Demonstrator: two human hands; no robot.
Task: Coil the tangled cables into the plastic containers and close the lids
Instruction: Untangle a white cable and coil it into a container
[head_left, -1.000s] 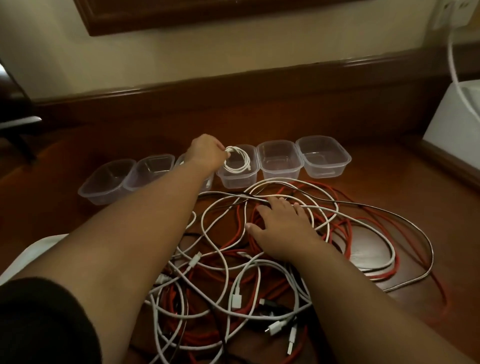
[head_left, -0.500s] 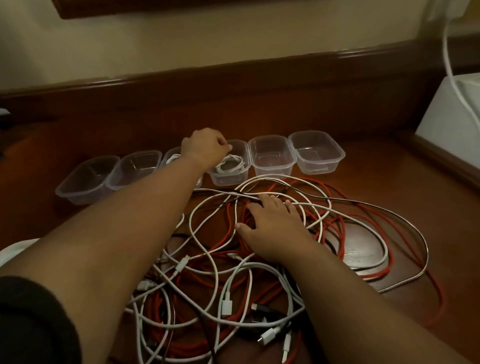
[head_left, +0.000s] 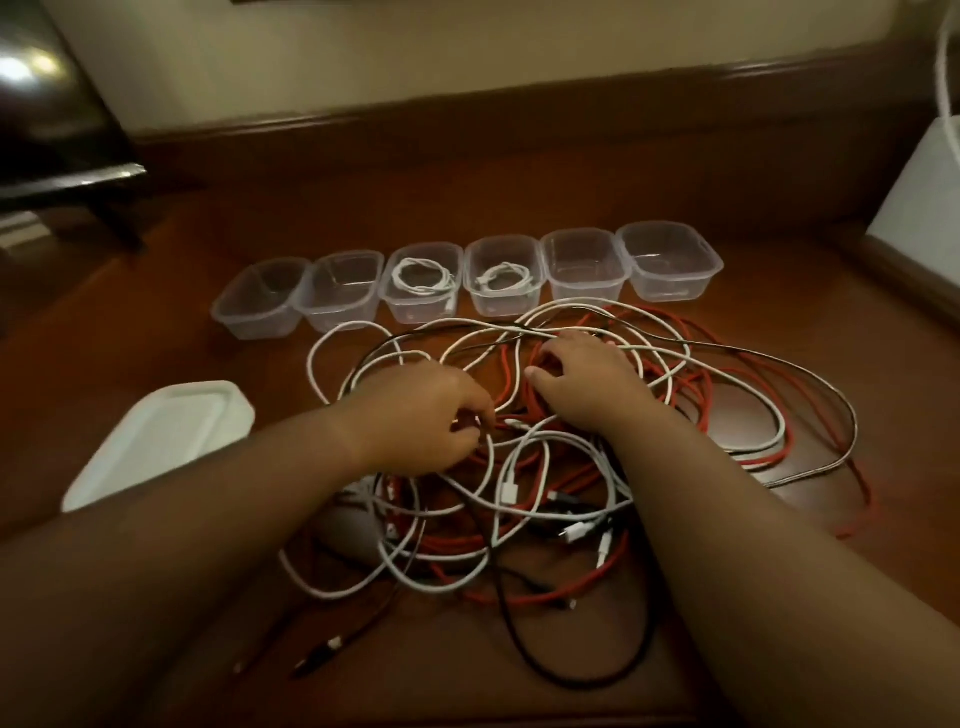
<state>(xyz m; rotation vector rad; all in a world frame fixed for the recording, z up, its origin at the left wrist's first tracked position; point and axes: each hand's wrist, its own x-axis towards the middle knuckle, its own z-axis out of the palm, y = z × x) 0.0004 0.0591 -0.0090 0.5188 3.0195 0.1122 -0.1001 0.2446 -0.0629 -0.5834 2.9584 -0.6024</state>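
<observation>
Done: two of your six clear plastic containers (head_left: 670, 260) along the back each hold a coiled white cable (head_left: 422, 275), lids off.
Left: the tangled pile of white, red and black cables (head_left: 545, 467) on the wooden table (head_left: 779, 623); four tubs empty; white lids (head_left: 166, 436) stacked at left.
Left hand (head_left: 421, 415): grip pinching a white strand.
Right hand (head_left: 587, 374): fingers curled into the pile; hold unclear.
</observation>
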